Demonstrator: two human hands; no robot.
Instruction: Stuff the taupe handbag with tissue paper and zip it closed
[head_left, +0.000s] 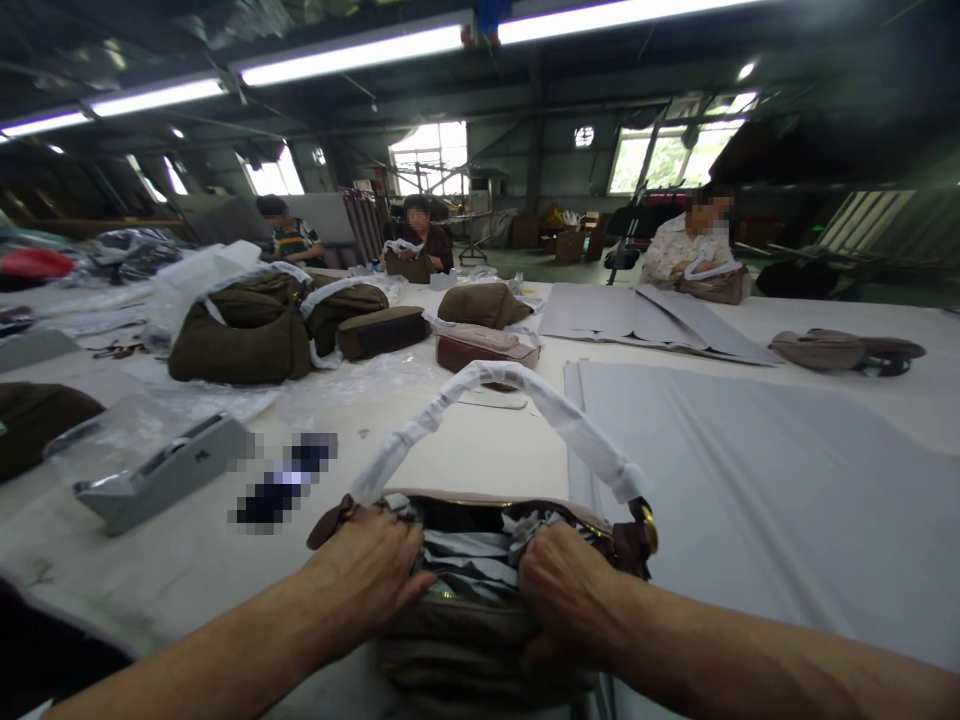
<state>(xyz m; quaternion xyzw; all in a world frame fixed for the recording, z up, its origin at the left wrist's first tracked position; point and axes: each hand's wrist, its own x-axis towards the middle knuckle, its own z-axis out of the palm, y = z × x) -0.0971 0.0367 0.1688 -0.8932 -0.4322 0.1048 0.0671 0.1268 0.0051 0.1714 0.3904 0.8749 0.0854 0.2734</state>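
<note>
A handbag (480,600) sits at the near edge of the counter (750,480), right under the camera, its top open and stuffed with crumpled paper (469,550). The left hand (371,575) grips the bag's left rim with fingers curled over the opening; the right hand (566,590) is closed on the right rim the same way, thumb inside against the paper. The handle (510,400), wrapped in white paper, arches upright above the opening and meets a gold ring (649,525) at the right end.

To the left of the bag lie a grey tape dispenser (161,475) and clear plastic sheeting (225,400). A large grey sheet (750,480) covers the counter's right side. Farther back, near the middle, stand several olive bags (247,335) and a maroon bag (484,350). Three people (694,245) sit along the far edge, each with a bag in front of them.
</note>
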